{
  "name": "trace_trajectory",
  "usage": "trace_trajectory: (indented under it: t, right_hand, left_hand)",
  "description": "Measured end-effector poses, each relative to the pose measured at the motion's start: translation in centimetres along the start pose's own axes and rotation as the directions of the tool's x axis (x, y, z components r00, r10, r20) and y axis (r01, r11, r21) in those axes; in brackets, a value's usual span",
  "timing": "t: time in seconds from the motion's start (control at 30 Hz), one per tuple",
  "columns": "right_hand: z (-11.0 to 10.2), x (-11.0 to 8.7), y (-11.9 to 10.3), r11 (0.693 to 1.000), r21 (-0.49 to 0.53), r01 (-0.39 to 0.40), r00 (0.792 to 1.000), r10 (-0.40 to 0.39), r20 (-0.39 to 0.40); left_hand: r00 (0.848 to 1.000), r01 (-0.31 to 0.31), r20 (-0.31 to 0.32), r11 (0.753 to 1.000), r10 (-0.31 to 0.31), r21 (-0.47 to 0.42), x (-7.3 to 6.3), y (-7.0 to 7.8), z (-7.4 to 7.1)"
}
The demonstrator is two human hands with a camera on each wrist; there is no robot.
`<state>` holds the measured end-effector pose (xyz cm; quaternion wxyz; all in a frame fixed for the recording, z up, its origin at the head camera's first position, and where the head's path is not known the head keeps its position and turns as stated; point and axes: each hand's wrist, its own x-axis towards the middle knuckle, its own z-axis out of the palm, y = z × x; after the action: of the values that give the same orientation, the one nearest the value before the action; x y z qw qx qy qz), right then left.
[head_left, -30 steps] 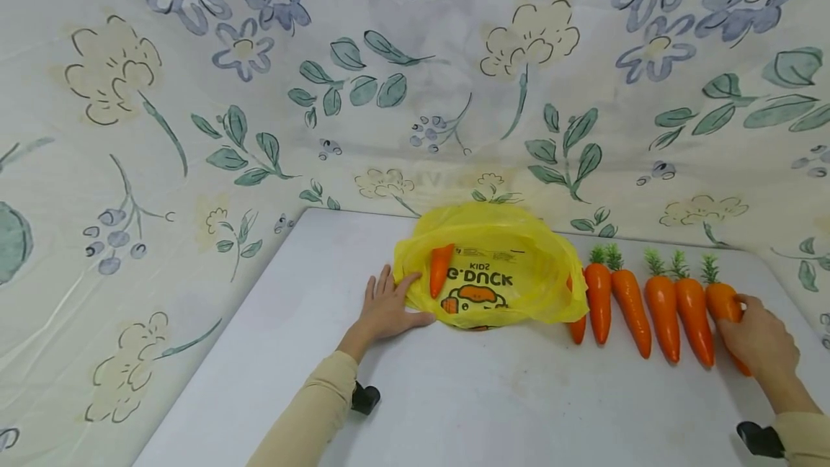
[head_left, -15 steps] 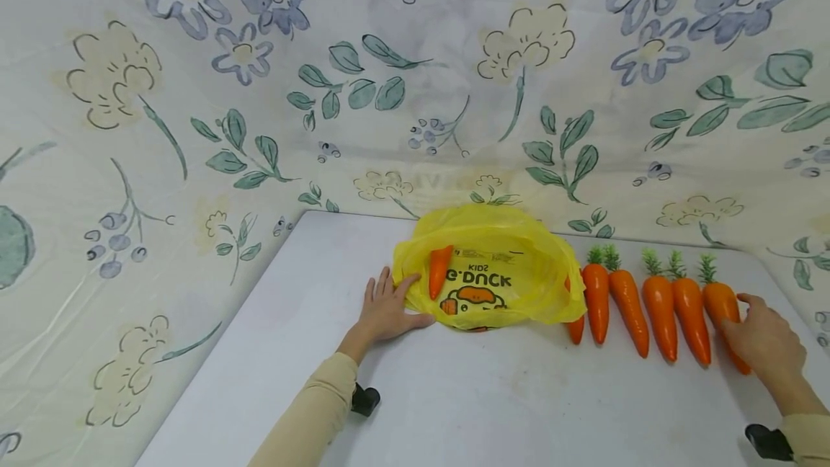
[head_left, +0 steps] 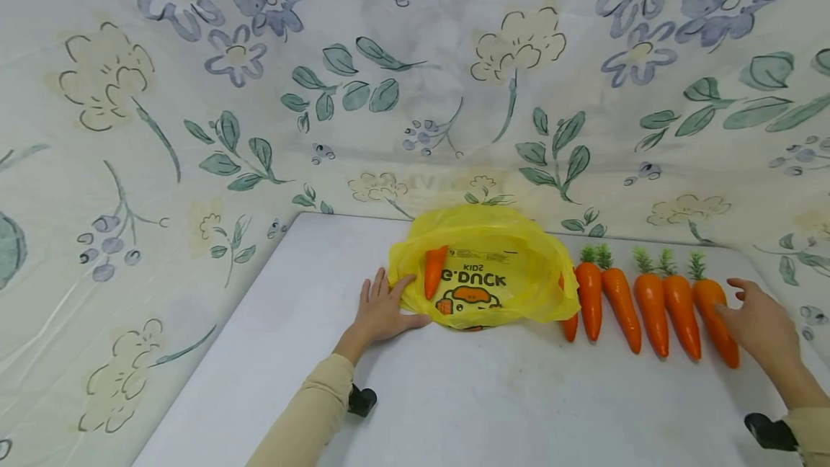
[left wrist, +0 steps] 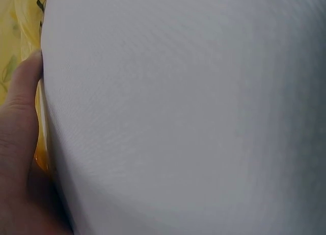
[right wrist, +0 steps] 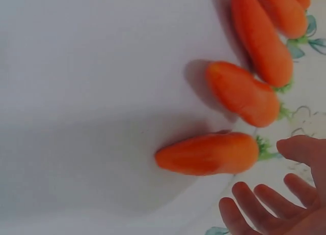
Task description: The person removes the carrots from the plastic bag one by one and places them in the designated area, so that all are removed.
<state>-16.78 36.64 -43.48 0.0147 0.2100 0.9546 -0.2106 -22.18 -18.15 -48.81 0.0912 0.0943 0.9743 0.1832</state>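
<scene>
My left hand [head_left: 384, 308] rests with spread fingers at the left side of a yellow plastic bag [head_left: 483, 222], touching its edge. In the left wrist view, a finger [left wrist: 23, 82] lies against the yellow plastic. The bag lies mouth-forward with a toy carrot [head_left: 435, 272] visible inside. To its right, several orange toy carrots with green tops stand in a row, the leftmost [head_left: 570, 323] partly hidden by the bag. Beside the rightmost carrot [head_left: 717, 326] is my right hand [head_left: 765, 330]; the right wrist view shows its fingers spread, apart from that carrot [right wrist: 211, 154].
Everything lies on a white tabletop [head_left: 506, 402]. Behind it and at the left hangs a floral-patterned cloth [head_left: 421, 92]. The carrots' tops point toward the table's back edge, their tips toward the person.
My right hand has let go of the rightmost carrot and drawn slightly right, its fingers opening. The carrot stays on the table. The left hand keeps its place at the bag; the head view has shifted a little.
</scene>
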Motion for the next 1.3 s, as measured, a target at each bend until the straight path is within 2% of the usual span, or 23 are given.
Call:
trace_trajectory:
  t: [0.2, 0.33, 0.5, 0.73, 0.9, 1.03, 1.17, 1.3]
  right_hand:
    - [-0.2, -0.8, -1.5, 0.994, 0.057, 0.093, 0.995, -0.094, 0.02]
    - [-0.3, -1.3, -2.6, 0.978, 0.077, 0.192, 0.981, -0.192, -0.012]
    - [-0.2, -1.8, -4.4, 0.957, 0.097, 0.273, 0.962, -0.271, -0.029]
    - [-0.3, -2.6, -7.4, 0.937, 0.149, 0.315, 0.948, -0.318, -0.006]
    - [-0.3, -2.7, -9.3, 0.915, 0.172, 0.364, 0.929, -0.37, 0.005]
    - [-0.2, -2.8, -10.6, 0.902, 0.158, 0.402, 0.914, -0.407, 0.0]
    - [-0.2, -3.0, -12.1, 0.897, 0.157, 0.413, 0.909, -0.418, -0.005]
    - [-0.7, -3.0, -13.5, 0.88, 0.186, 0.437, 0.898, -0.439, -0.033]
  left_hand:
    - [1.0, 0.008, 0.004, 1.0, -0.008, -0.005, 0.0, -0.1, 0.1]
    - [1.0, 0.007, 0.003, 1.0, -0.007, -0.01, 0.0, -0.1, 0.1]
    - [1.0, 0.001, 0.002, 1.0, -0.001, -0.007, 0.0, -0.2, 0.2]
    - [1.0, 0.005, 0.01, 1.0, -0.005, -0.002, 0.0, -0.1, 0.1]
    - [1.0, 0.014, 0.012, 1.0, -0.014, 0.002, 0.0, -0.2, 0.0]
    - [1.0, 0.004, 0.003, 1.0, -0.004, -0.009, 0.0, -0.2, 0.1]
    - [1.0, 0.005, 0.006, 1.0, -0.004, -0.015, 0.0, -0.1, 0.0]
    - [1.0, 0.006, 0.006, 1.0, -0.006, -0.016, 0.1, -0.1, 0.1]
